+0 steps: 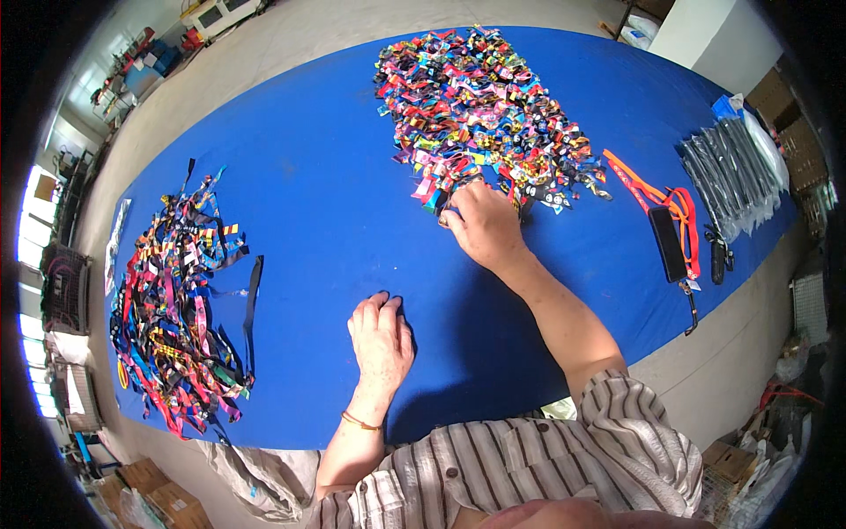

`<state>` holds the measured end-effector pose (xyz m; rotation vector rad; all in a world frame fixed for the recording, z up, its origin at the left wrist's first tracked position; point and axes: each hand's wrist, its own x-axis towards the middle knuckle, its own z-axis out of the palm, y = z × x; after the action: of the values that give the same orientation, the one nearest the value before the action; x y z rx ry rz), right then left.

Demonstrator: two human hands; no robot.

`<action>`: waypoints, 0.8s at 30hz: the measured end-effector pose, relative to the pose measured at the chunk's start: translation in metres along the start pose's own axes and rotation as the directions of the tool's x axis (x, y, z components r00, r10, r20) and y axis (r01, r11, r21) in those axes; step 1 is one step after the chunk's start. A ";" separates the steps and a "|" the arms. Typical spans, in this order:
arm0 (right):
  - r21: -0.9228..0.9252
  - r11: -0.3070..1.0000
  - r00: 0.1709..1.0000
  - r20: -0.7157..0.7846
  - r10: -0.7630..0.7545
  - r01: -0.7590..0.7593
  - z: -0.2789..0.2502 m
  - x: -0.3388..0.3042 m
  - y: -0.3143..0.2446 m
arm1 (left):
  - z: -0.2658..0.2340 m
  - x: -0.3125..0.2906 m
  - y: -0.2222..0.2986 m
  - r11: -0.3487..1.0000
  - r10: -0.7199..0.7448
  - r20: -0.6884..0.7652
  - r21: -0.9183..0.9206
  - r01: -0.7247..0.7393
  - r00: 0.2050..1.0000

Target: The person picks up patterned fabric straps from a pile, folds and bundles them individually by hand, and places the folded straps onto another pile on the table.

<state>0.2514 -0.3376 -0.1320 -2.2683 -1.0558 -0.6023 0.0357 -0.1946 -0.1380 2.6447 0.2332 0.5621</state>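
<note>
My right hand [482, 225] is closed at the near edge of a wide bed of short, folded, multicoloured patterned ribbon straps [476, 106]. Its fingers pinch a dark ribbon strap, mostly hidden under them. Lower down and to the left, my left hand [381, 339] rests palm down on the blue table cover [308, 176]. Its fingers are slightly bent and lie on the cloth, with nothing visible in them. Further left is a loose heap of longer, unfolded ribbon strips [181, 309], with a black strip [253, 309] lying at its right side.
At the right lie a black phone [665, 244] with an orange-red lanyard [683, 207], a small black tool [717, 260] and a stack of plastic-wrapped dark packs [731, 176]. Cardboard boxes [802, 150] stand beyond the right table edge. A machine [220, 16] stands across the floor.
</note>
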 end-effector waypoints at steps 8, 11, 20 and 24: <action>0.053 0.999 0.998 0.058 -0.006 0.003 0.000 -0.002 -0.004 | 0.000 0.000 -0.001 1.000 0.002 -0.001 -0.002 -0.002 1.000; 0.048 0.999 0.999 0.044 -0.020 0.018 0.000 -0.002 -0.005 | 0.000 -0.001 0.000 1.000 0.006 -0.010 0.003 -0.006 1.000; 0.047 0.999 0.999 0.038 -0.015 0.014 0.001 -0.003 -0.003 | 0.000 -0.002 0.001 1.000 -0.010 0.022 0.001 0.010 1.000; 0.038 0.999 0.998 0.052 -0.025 0.023 0.002 -0.003 -0.003 | 0.004 -0.002 -0.001 1.000 0.004 -0.015 0.004 -0.004 1.000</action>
<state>0.2477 -0.3366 -0.1341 -2.2532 -1.1116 -0.5313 0.0355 -0.1953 -0.1424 2.6466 0.2335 0.5837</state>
